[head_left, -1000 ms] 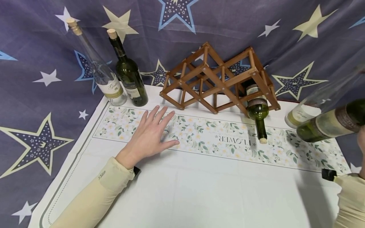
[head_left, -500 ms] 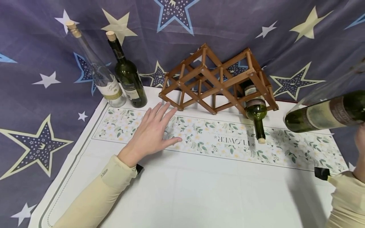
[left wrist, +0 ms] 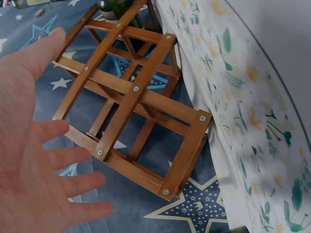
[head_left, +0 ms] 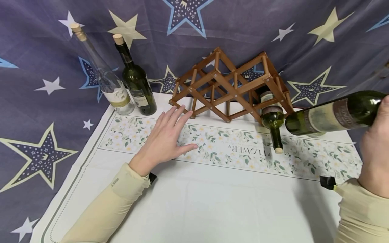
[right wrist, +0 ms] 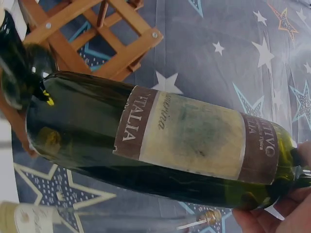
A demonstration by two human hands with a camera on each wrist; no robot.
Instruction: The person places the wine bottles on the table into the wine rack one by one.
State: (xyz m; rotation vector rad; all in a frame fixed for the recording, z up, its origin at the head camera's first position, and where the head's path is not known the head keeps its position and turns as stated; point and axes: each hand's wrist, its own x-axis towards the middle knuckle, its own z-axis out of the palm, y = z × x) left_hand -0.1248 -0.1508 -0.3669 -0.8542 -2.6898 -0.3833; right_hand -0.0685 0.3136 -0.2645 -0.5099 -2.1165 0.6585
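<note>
My right hand (head_left: 375,152) grips a green wine bottle (head_left: 326,116) near its neck end, lying almost sideways in the air with its base toward the wooden wine rack (head_left: 235,96). Its cream and brown label (right wrist: 194,136) shows in the right wrist view. A corked green bottle (head_left: 273,118) lies in the rack's lower right slot, neck pointing forward. The held bottle's base is close to that neck; whether they touch, I cannot tell. My left hand (head_left: 162,140), fingers spread, holds nothing before the rack's left end.
At the back left stand a corked clear bottle (head_left: 118,96) and a corked dark green bottle (head_left: 139,91). Another clear bottle (right wrist: 36,218) stands right of the rack, mostly hidden in the head view. A star-patterned cloth (head_left: 243,20) hangs behind the white tablecloth (head_left: 212,206).
My right hand has carried the green bottle leftward and slightly up, toward the rack's right end. The left hand has shifted slightly right, fingers still spread.
</note>
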